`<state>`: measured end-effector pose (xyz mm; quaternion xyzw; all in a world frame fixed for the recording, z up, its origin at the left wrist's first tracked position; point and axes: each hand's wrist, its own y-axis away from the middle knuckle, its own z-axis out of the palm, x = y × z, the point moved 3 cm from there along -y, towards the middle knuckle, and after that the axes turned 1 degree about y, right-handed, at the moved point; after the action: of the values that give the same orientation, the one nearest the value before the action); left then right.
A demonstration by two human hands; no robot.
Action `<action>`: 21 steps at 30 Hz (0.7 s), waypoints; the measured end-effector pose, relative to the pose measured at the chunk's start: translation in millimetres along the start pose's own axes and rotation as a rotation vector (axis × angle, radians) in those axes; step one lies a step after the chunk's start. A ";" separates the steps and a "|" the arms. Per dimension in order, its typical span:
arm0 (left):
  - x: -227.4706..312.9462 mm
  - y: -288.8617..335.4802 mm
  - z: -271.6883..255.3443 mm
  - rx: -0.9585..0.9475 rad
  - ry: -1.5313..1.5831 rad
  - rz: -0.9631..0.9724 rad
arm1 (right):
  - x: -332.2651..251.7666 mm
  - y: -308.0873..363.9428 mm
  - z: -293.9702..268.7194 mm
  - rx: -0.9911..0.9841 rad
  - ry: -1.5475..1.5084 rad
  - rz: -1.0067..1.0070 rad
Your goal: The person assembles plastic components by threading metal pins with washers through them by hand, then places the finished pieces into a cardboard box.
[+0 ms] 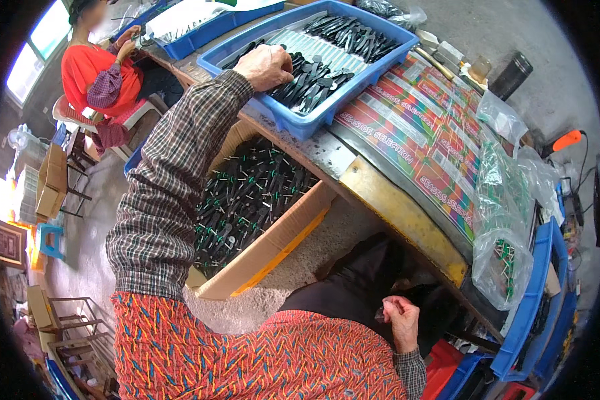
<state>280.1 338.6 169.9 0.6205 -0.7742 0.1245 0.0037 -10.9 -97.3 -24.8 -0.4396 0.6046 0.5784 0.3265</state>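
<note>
My left hand [263, 68] reaches over the near side of a blue plastic tray [302, 123]. Its fingers are curled down among slim black pieces with rounded ends [310, 83]; the hand covers its own fingertips, so what they grip is hidden. Low in front of my lap, my right hand [401, 321] is closed, thumb against the fingers. A small dark bit shows at its fingertips, too small to name. Under my left forearm stands an open cardboard box [273, 257] full of black pieces with green parts and pale metal pins [247, 200].
A colourful printed sheet [407, 113] covers the bench right of the tray. Clear plastic bags [503, 260], one with green pieces, lie along its right end, above stacked blue trays [530, 300]. At the upper left a person in red [103, 80] sits by another blue tray [213, 30].
</note>
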 end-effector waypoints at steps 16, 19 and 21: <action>20.7 -29.5 23.9 0.016 0.070 0.142 | -4.8 4.4 -14.4 -0.001 0.105 -0.023; 12.4 -15.6 16.1 0.145 0.161 0.145 | -22.8 10.3 -25.7 0.071 0.324 -0.253; 8.8 -19.7 20.3 0.100 0.212 0.076 | -41.1 17.4 -36.6 0.141 0.345 -0.274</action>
<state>300.1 322.3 155.4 0.5734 -0.7853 0.2281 0.0497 -6.1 -128.1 23.8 -0.5861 0.6250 0.4015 0.3237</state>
